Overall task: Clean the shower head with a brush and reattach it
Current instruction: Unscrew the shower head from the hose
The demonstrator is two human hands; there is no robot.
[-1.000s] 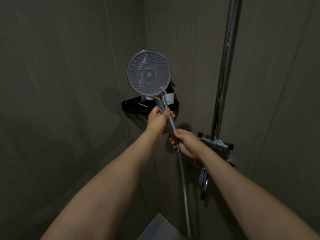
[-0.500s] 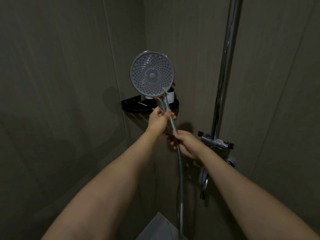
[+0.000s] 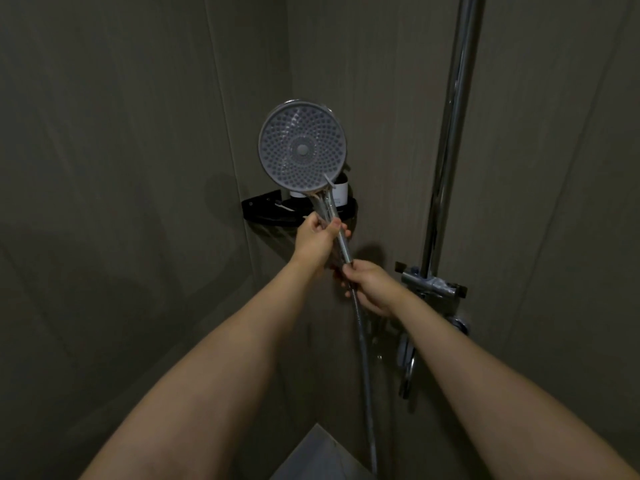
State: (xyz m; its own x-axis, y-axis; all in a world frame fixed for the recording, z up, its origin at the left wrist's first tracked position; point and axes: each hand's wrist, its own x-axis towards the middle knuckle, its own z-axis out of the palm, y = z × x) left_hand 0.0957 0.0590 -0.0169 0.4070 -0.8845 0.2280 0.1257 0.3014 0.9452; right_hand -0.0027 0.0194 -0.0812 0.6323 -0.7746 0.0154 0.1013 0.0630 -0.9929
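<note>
A round grey shower head [image 3: 302, 148] with many small nozzles faces me, held upright in the shower corner. My left hand [image 3: 317, 237] is closed around its chrome handle just under the face. A thin brush handle lies along that handle, its tip touching the lower rim of the face. My right hand [image 3: 369, 284] grips the lower end of the handle where the metal hose [image 3: 363, 358] joins it. The hose hangs straight down from there.
A black corner shelf [image 3: 266, 207] with a white bottle [image 3: 341, 192] sits behind the shower head. A chrome riser pipe [image 3: 450, 133] runs up the right wall above the mixer valve [image 3: 431, 284]. Grey tiled walls close in on both sides.
The shower head has shifted slightly to the right and my right hand has stayed on the hose joint; the hose below now hangs straighter.
</note>
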